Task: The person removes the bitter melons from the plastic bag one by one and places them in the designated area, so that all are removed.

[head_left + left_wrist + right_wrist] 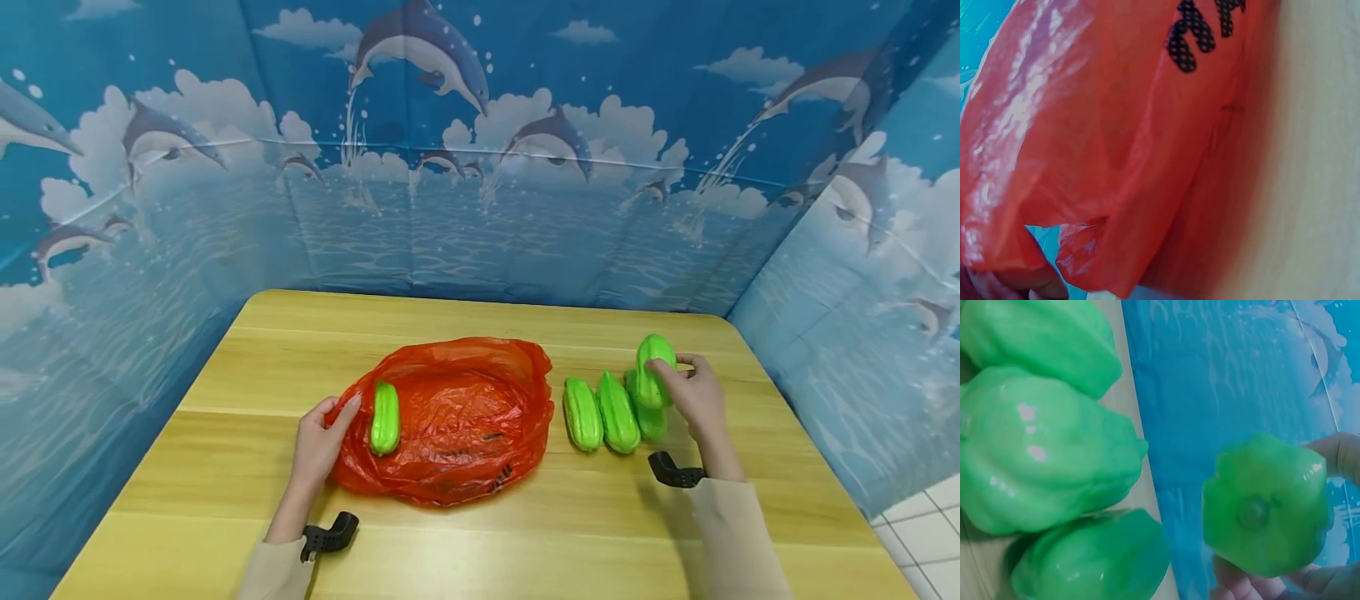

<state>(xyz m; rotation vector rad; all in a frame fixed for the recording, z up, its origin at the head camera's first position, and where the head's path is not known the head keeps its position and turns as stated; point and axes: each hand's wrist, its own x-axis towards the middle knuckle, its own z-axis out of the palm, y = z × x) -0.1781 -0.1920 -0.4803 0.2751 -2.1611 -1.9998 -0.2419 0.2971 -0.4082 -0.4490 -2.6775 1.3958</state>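
A red plastic bag (465,408) lies spread with its mouth open upward, and one glossy green ridged gourd (386,418) is inside at its left. My left hand (318,442) pinches the bag's left rim between thumb and fingers. In the left wrist view the red bag (1104,125) fills most of the picture, with fingertips at its lower left corner. My right hand (693,396) holds another green gourd (656,367) above the table, partly covering a gourd underneath. Seen end-on in the right wrist view, the held gourd (1266,509) sits between thumb and fingers.
Right of the bag, a row of green gourds (583,414) lies on the wooden table (495,550). A blue dolphin-print cloth (480,225) hangs behind the table and along its sides. Each wrist wears a black camera mount.
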